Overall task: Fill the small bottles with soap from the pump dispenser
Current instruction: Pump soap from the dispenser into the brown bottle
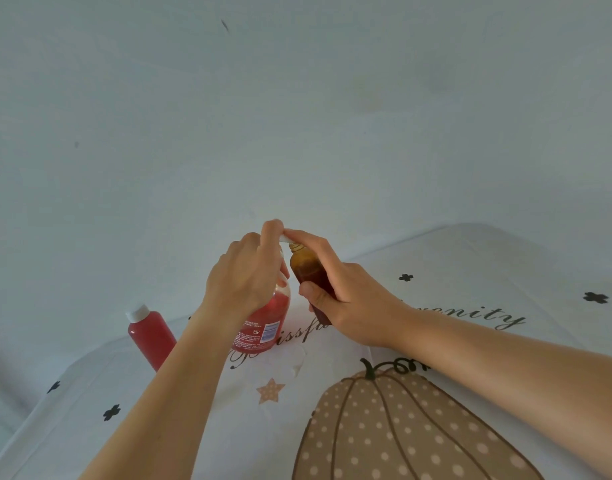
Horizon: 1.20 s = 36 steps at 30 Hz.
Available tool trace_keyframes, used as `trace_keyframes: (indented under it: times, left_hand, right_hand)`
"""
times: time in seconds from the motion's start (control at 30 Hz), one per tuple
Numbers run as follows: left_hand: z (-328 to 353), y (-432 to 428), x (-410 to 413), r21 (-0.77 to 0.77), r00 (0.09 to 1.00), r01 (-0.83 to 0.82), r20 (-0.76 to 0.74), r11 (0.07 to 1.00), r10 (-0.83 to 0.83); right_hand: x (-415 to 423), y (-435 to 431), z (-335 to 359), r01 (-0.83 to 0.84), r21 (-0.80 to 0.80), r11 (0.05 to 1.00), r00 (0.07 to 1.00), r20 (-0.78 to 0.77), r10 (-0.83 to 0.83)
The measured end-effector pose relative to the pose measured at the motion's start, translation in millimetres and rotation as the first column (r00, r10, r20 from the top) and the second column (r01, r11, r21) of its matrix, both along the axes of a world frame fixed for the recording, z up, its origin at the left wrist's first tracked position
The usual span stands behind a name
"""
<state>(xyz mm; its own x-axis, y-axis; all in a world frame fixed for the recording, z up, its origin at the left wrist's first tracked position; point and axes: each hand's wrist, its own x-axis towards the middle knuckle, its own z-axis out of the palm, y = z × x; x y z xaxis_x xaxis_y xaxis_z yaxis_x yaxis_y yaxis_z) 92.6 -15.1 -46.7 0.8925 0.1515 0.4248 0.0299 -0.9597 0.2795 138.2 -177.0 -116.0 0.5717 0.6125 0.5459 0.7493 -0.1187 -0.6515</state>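
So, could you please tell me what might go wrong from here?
The amber bottle is held tilted in the right hand, its narrow mouth just under the white nozzle; slight misalignment could put soap on the tablecloth.
The left hand bears on the pump dispenser from above; a hard press might tip it.
The capped red bottle stands close behind the left forearm and could be knocked over.

Probably a home — pumpkin-print tablecloth [401, 427]
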Motion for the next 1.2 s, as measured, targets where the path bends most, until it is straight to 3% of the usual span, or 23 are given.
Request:
trace_keyframes:
  times: [0.2, 0.4, 0.53, 0.67, 0.97, 1.2]
  left_hand:
    - [4.1, -1.7, -4.1, 0.212, 0.999, -0.024, -0.030, 0.977, 0.031]
    - [2.1, -2.6, -4.5, 0.266, 0.998, 0.053, -0.032, 0.963, -0.046]
    - [3.1, -1.9, -4.1, 0.272, 0.998, 0.048, -0.047, 0.961, -0.037]
    - [0.0, 0.3, -1.6, 0.096, 1.000, 0.007, 0.002, 0.995, -0.007]
    - [3.4, -2.9, -5.5, 0.272, 0.998, 0.050, -0.049, 0.961, -0.038]
    - [3.0, -4.7, -5.0, 0.153, 1.000, 0.018, -0.011, 0.988, -0.016]
  right_hand:
    - [-1.5, -1.2, 0.5, -0.007, -0.025, 1.000, 1.000, -0.007, 0.007]
    - [-1.8, -2.0, -0.3, 0.015, -0.017, 1.000, 1.000, -0.017, -0.015]
    - [-2.8, -1.2, 0.2, 0.011, -0.012, 1.000, 1.000, -0.015, -0.011]
    - [-1.8, -1.4, 1.0, 0.020, 0.001, 1.000, 1.000, -0.010, -0.020]
    - [-2.0, -2.0, 0.2, 0.018, 0.004, 1.000, 1.000, -0.025, -0.018]
    - [-3.6, -1.2, 1.1, 0.010, 0.006, 1.000, 1.000, -0.027, -0.010]
